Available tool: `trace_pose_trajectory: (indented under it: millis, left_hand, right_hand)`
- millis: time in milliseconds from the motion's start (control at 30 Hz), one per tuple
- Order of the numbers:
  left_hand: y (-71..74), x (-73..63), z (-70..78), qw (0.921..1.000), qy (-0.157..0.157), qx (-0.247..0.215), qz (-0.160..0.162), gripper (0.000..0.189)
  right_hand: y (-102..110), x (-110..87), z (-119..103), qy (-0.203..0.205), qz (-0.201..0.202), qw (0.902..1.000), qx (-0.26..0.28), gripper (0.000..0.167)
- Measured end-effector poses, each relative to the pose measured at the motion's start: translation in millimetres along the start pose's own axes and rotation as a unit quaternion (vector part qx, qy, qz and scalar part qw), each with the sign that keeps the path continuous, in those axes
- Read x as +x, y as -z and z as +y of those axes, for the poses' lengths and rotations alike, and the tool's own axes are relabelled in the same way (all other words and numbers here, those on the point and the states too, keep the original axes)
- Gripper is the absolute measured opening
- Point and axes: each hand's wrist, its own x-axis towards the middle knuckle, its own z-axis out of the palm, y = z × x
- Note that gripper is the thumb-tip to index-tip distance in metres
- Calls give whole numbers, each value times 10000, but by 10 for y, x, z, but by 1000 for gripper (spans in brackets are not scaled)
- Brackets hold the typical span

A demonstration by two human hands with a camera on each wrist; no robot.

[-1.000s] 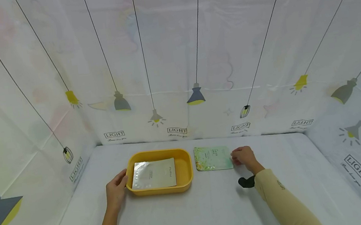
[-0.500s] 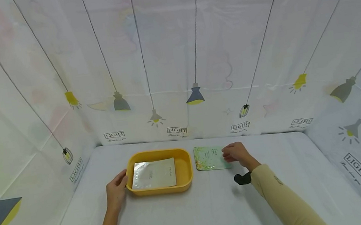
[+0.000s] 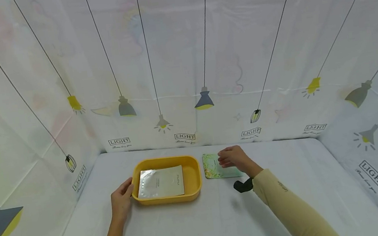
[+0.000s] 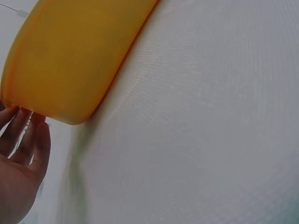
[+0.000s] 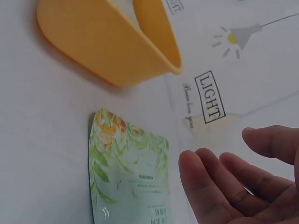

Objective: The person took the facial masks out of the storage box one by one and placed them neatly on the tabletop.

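In the head view my left hand (image 3: 121, 201) is at the left end of a yellow plastic tray (image 3: 192, 176). Its fairly straight fingers (image 4: 41, 144) touch the tray's end wall just under the rim in the left wrist view. A silvery-white flat sachet (image 3: 161, 182) lies inside the tray. Right of the tray, a green sachet with a leaf and flower print (image 3: 213, 170) lies flat on the table. My right hand (image 3: 234, 157) hovers over that green sachet, holding nothing, its fingers loosely bent and thumb apart in the right wrist view.
White cloth covers the table (image 3: 195, 227). A white curtain (image 3: 174, 56) printed with hanging lamps surrounds it at the back and sides. Each wrist carries a black camera mount (image 3: 243, 185).
My right hand has moved left from the green sachet's right edge to over its middle, hiding more of the print. The left hand, tray and both sachets stay put.
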Motion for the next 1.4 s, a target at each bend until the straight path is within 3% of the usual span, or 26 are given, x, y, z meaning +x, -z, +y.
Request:
trace_pose_trajectory:
  millis: [400, 833, 1400]
  left_hand:
    - [7, -3, 1, 10000, 29, 6, 21, 41]
    - [9, -15, -1, 9999, -51, -53, 121, 41]
    - [-4, -18, 25, 10000, 61, -43, 48, 41]
  right_hand:
    - [-412, -18, -262, 50, -202, 9991, 363, 38]
    - [-909, 6, -421, -108, -233, 9992, 307, 31]
    - [-1336, 86, -288, -354, -390, 9986, -58, 29]
